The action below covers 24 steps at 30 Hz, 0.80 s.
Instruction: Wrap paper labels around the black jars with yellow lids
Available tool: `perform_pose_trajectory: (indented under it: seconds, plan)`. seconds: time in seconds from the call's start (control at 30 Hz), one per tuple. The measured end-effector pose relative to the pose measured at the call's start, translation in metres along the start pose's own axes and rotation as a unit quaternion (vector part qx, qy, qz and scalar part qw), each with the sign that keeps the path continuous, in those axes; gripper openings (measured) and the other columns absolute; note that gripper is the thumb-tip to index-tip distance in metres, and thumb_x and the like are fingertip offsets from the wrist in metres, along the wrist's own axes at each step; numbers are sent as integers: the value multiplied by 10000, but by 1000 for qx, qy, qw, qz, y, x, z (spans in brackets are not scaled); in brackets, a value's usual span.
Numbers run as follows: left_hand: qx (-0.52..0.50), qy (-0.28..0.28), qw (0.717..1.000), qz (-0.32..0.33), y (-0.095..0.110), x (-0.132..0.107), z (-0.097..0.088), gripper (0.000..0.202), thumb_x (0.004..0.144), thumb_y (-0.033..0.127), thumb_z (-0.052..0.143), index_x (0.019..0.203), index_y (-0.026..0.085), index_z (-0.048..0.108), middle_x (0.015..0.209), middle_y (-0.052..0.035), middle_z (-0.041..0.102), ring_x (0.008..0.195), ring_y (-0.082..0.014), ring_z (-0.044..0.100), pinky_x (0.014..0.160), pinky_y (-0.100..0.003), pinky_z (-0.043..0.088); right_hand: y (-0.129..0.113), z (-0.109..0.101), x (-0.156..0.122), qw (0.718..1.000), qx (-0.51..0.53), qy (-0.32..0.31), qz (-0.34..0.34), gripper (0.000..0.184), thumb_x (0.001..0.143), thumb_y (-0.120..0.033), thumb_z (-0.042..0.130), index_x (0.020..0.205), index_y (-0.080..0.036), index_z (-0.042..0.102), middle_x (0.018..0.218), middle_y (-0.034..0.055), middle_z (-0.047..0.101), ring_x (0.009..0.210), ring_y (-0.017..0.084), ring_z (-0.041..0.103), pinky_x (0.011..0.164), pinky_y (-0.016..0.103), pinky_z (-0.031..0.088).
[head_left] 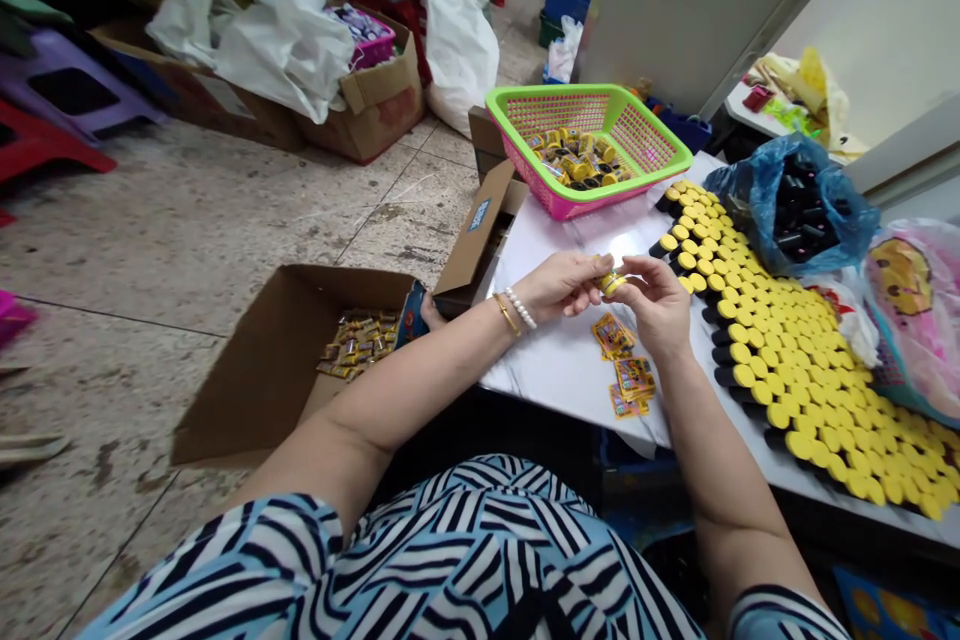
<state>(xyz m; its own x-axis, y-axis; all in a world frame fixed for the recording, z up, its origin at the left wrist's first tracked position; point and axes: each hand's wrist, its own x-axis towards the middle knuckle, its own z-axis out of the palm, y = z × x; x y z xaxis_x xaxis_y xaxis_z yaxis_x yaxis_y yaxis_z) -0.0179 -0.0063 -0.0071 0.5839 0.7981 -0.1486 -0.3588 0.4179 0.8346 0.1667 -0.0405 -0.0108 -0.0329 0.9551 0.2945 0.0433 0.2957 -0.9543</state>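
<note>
Left hand (555, 285) and right hand (654, 305) pinch a small yellow-and-black tube (612, 284).
Half hidden; yellow-capped black tubes (795, 360) lie right of it on a white desk (555, 370).

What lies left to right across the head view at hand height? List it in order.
Open cardboard box → left hand → small yellow tube → right hand → rows of yellow-capped black tubes → pink plastic bag
</note>
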Motion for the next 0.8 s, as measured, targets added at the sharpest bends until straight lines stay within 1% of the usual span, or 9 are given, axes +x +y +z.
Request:
perform_pose_trajectory:
  seconds: [0.07, 0.2, 0.3, 0.4, 0.47, 0.53, 0.63, 0.73, 0.8]
  plan:
    - [9, 3, 1000, -17, -1, 1, 0, 488, 879, 577, 757, 814, 101, 671, 565, -20, 653, 313, -56, 478, 287, -172, 248, -1, 2, -1, 999, -3, -15, -43, 246, 786, -288, 885, 1011, -265, 789, 1025, 2, 715, 773, 145, 733, 690, 327, 689]
    - [-24, -10, 999, -42, 0, 2, 0, 435, 953, 513, 698, 819, 100, 661, 577, -20, 670, 323, -55, 501, 302, -160, 284, -4, 5, -5, 994, 8, 23, -108, 95, 816, -224, 861, 877, -253, 793, 955, -10, 661, 750, 139, 735, 640, 315, 705]
    - [-33, -15, 998, -45, 0, 2, 1, 397, 951, 467, 718, 809, 101, 656, 553, -5, 656, 306, -50, 480, 291, -159, 257, -6, 4, -7, 996, 6, 17, -92, 117, 842, -253, 841, 945, -268, 789, 1040, -5, 637, 766, 134, 738, 649, 327, 722]
    - [-26, -8, 998, -50, 0, 2, 2, 434, 933, 506, 727, 798, 101, 653, 517, 5, 634, 277, -45, 445, 275, -162, 208, -7, 3, -8, 997, -19, -9, -81, 186, 845, -253, 837, 1026, -283, 802, 1099, 11, 610, 817, 144, 743, 699, 346, 735]
    - [-42, -15, 997, -61, 0, 3, 2, 438, 950, 515, 701, 819, 99, 660, 520, -4, 644, 280, -50, 457, 281, -159, 229, -6, 3, -10, 995, -21, 2, -93, 146, 838, -234, 841, 974, -275, 807, 1065, 8, 594, 825, 147, 742, 696, 344, 737]
    - [-71, -22, 995, -68, 1, 3, 3, 403, 990, 464, 664, 826, 97, 663, 526, -13, 654, 291, -52, 472, 295, -152, 263, -4, 4, -11, 995, -12, 22, -99, 106, 832, -240, 845, 921, -263, 791, 1028, -2, 575, 794, 139, 740, 662, 334, 735]
    - [-84, -6, 994, -68, 1, 3, 5, 422, 1015, 407, 640, 729, 97, 631, 490, -4, 615, 280, -34, 431, 293, -146, 240, 1, 5, -11, 996, -4, 36, -86, 113, 840, -283, 841, 904, -249, 754, 1027, -15, 556, 743, 122, 739, 631, 326, 731]
    - [-65, 24, 995, -70, -1, 3, 6, 540, 976, 501, 665, 617, 109, 570, 457, 5, 567, 271, -21, 385, 282, -156, 197, 3, 5, -9, 997, 14, 24, -65, 128, 859, -306, 827, 934, -259, 734, 1031, -24, 560, 687, 100, 731, 630, 318, 726]
    - [-61, 34, 995, -67, -2, 3, 6, 538, 950, 538, 684, 640, 110, 583, 468, 3, 577, 278, -22, 391, 284, -157, 194, 2, 4, -8, 999, 8, -3, -45, 168, 865, -321, 822, 1007, -277, 745, 1059, -15, 578, 697, 105, 737, 651, 322, 727]
